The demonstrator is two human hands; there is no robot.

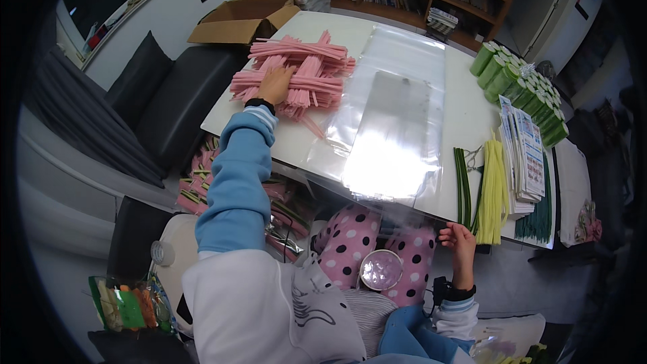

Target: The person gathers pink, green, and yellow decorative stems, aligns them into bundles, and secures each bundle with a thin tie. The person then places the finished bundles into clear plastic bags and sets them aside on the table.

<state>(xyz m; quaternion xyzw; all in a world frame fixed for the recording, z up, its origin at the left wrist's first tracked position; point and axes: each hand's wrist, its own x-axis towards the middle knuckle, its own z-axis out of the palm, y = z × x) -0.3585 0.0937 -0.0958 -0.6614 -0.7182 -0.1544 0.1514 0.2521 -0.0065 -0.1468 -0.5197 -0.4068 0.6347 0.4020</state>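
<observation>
My left hand [275, 85] is closed around the upper horizontal bundle in a stack of pink chenille stems [316, 83]; part of its grip is hidden. The bundles lie crosswise on the white table [283, 144], and a few loose stems stick out at the front. My right hand [459, 237] hovers just off the table's front edge with its fingers bent; whether anything thin is between them is unclear. Dark green chenille stems [462, 187] and a yellow bunch [490, 192] lie nearest to it. Clear plastic sleeves [399, 111] are spread between the hands, glaring with reflected light.
Green rolls [520, 86] and a stack of printed papers [523, 151] occupy the right side. Beyond the far left corner is an open cardboard box [242, 20]. A round container [381, 269] rests on my lap. Tape [162, 253] lies at left.
</observation>
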